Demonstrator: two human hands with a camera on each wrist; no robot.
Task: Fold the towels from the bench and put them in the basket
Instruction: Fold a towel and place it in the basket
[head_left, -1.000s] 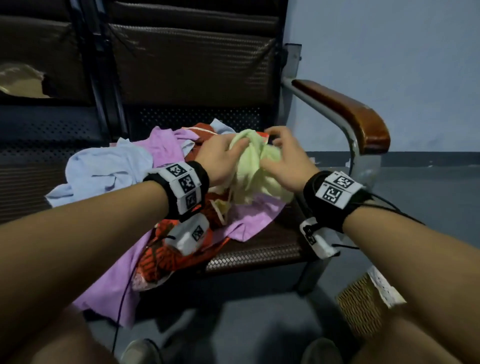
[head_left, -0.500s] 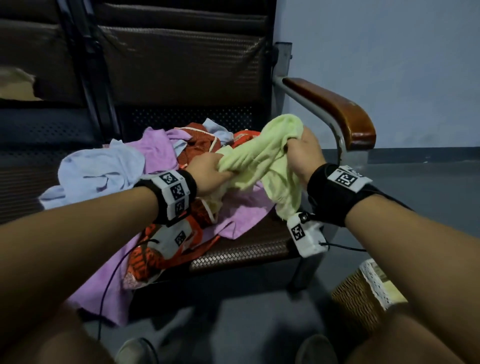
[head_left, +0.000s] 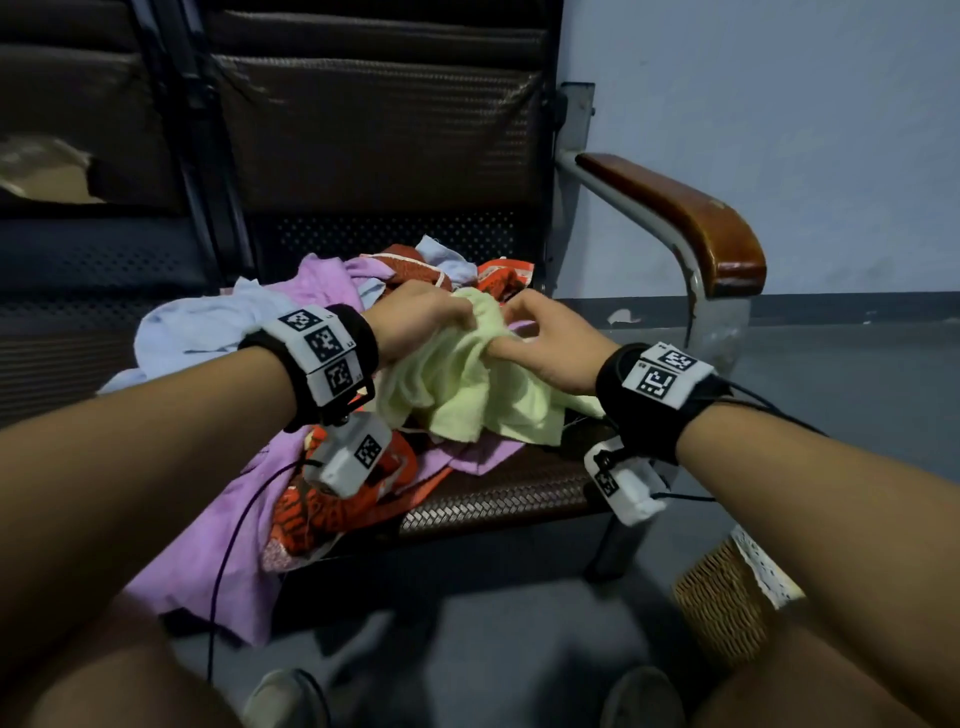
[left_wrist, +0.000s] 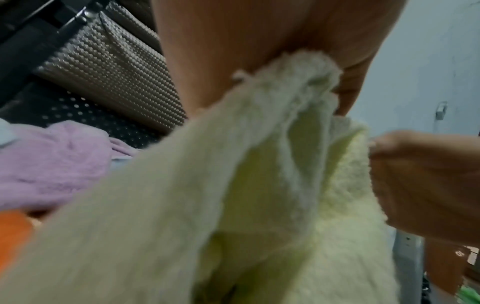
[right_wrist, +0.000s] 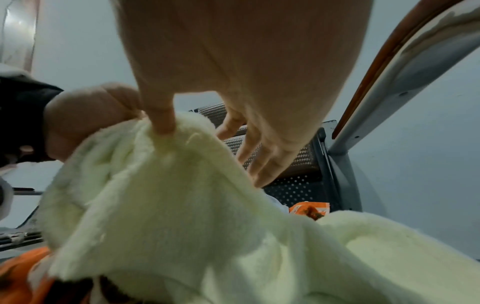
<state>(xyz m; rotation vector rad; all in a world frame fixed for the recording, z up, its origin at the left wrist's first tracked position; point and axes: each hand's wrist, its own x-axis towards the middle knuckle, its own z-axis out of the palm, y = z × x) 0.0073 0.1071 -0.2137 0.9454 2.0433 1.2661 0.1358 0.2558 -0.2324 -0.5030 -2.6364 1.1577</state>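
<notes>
From my remote station, I see both hands working a pale yellow-green towel (head_left: 470, 395) above the desk (head_left: 498, 501), a woven brown seat with a wooden armrest (head_left: 691, 218) on its right side. My left hand (head_left: 415, 322) has its fingers curled over the towel's upper edge, gripping a bunched fold; the left wrist view shows the cloth (left_wrist: 233, 195) drawn up tight under the palm (left_wrist: 246, 41). My right hand (head_left: 550, 343) pinches the same edge just beside the left hand; in the right wrist view the thumb (right_wrist: 163, 121) presses into the towel (right_wrist: 182, 216) while the other fingers (right_wrist: 262, 156) reach loosely past it, and I cannot tell which of them closes the pinch. The rest of the towel hangs down and pools on the heap below.

That heap lies on the seat: a purple towel (head_left: 218, 545) spilling over the front edge toward the floor, a light blue towel (head_left: 202, 327) on the left, and an orange patterned towel (head_left: 332, 514) partly under the others. A wicker basket (head_left: 727, 603) with a white lace lining stands on the grey floor (head_left: 519, 634) at lower right, near the seat's leg and well apart from the hands. A pale wall (head_left: 779, 104) rises behind the armrest. Black bands with printed markers wrap both wrists.
</notes>
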